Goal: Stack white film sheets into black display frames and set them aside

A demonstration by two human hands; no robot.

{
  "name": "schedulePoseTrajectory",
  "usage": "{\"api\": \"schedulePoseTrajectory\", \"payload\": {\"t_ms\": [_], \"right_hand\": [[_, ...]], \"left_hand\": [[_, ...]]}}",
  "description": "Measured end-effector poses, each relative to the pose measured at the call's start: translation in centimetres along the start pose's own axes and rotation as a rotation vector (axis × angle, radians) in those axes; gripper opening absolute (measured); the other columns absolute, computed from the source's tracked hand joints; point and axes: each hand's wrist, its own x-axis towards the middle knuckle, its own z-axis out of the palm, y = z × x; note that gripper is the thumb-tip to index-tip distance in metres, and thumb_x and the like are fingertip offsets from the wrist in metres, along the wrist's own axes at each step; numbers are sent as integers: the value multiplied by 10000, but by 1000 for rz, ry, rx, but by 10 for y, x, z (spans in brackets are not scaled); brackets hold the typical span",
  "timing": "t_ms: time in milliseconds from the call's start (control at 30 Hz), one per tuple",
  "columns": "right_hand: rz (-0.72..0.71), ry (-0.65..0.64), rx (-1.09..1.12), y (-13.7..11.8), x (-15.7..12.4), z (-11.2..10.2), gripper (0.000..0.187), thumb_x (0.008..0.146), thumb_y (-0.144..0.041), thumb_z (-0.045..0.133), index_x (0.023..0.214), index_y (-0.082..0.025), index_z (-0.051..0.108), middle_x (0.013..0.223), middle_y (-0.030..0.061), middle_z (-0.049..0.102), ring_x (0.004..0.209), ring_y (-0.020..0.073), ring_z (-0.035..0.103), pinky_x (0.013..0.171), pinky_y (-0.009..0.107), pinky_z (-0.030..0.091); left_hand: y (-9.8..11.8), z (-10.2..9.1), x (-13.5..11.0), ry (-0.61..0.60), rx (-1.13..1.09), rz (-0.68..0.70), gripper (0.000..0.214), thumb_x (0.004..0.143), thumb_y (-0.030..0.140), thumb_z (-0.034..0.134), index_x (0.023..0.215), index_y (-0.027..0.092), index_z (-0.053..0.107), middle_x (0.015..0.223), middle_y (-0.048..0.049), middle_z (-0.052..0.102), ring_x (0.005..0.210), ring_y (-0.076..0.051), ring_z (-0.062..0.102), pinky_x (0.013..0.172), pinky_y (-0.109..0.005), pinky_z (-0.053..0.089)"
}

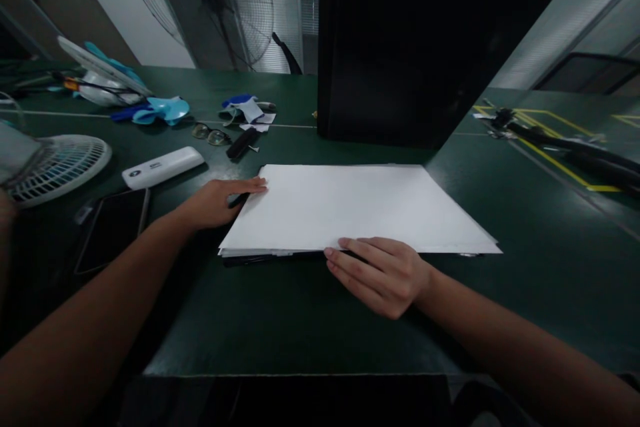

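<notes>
A white sheet of paper [345, 207] lies flat on the desk, with more sheet edges under it and a dark flat thing showing beneath its near edge. My left hand [215, 202] touches the paper's far left corner, its fingers stretched out over the side edge. At the middle of the near edge, my right hand [383, 273] rests its straight fingers along the border, one of them over the paper's top. Neither hand visibly lifts the sheet. The undersides of both hands are hidden.
A black monitor-like panel [400, 47] stands behind the paper. On the left are a phone [114, 227], a white oblong device [163, 167], glasses [211, 134] and a small fan [70, 163]. Blue gloves [160, 110] lie farther back. Dark equipment [560, 140] sits right.
</notes>
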Motion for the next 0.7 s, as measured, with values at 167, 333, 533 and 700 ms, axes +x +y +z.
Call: {"api": "schedulePoseTrajectory", "payload": {"t_ms": [167, 333, 533, 700], "right_hand": [[52, -6, -28, 9, 6, -17, 204, 969, -113, 669, 1130, -40, 769, 1260, 163, 728, 1123, 270, 722, 829, 346, 644], [117, -7, -24, 15, 4, -18, 178, 957, -159, 738, 1123, -96, 747, 1100, 116, 752, 1031, 230, 714, 760, 317, 609], [178, -47, -136, 10, 2, -11, 70, 971, -84, 691, 1019, -82, 741, 967, 86, 743, 904, 177, 702, 752, 299, 605], [229, -113, -164, 2, 0, -39, 116, 992, -89, 666, 1072, -56, 744, 1004, 104, 756, 967, 200, 727, 789, 311, 630]], "left_hand": [[20, -7, -1, -71, 90, -27, 747, 851, 419, 638, 1577, 257, 567, 1655, -30, 507, 1489, -312, 549, 1292, -511, 377], [26, -5, 0, -49, 81, -24, 633, 923, 335, 520, 1546, 258, 602, 1644, -10, 519, 1508, -273, 529, 1313, -483, 341], [25, 3, 2, -29, 53, -3, 577, 992, 386, 487, 1548, 288, 603, 1648, -7, 522, 1525, -267, 506, 1321, -481, 329], [37, 12, 7, -5, 12, -17, 677, 1039, 532, 435, 1620, 190, 510, 1677, -78, 482, 1546, -302, 474, 1326, -488, 315]]}}
